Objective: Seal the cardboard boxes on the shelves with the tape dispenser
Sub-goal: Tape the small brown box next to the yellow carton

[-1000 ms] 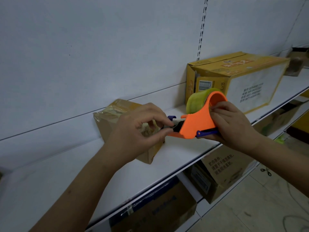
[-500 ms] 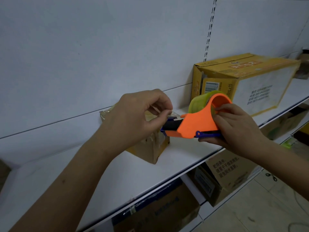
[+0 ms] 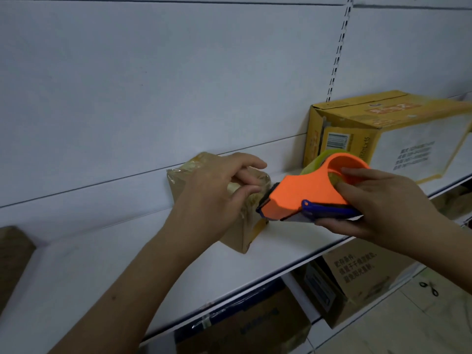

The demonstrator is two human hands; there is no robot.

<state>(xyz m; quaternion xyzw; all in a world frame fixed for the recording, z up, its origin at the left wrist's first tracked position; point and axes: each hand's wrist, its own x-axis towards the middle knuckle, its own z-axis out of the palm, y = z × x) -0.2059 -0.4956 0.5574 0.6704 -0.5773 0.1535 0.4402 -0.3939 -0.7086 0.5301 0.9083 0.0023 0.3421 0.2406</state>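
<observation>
Fingers of the right hand (image 3: 378,208) curl round the orange tape dispenser (image 3: 306,192), thumb hooked into its open loop and the other fingers wrapped under its blue base, so this hand grips the tool. Its black nose points at the small brown box (image 3: 240,226) and sits just beside that box's top corner. A yellow-green tape roll (image 3: 316,162) shows behind the orange shell, mostly hidden by it.

Fingers of the left hand (image 3: 212,195) bend down over the small brown box's top, thumb and forefinger drawn together at the near corner beside the dispenser's nose. Whether they pinch a tape end cannot be told, since any clear tape there is lost against the glossy wrap on the box. That hand covers most of the box's top.

To the right of the small brown box on the same white shelf (image 3: 127,264) stands a yellow carton (image 3: 383,134), cut off by the frame edge. It carries a barcode and print ending "mL×15"; its white panel holds lines of blurred, unreadable text. Below the shelf, right of the small box, a brown carton (image 3: 357,277) bears three lines of Chinese characters too soft to read. More boxes underneath are partly hidden, and scissors (image 3: 430,287) lie on the floor.
</observation>
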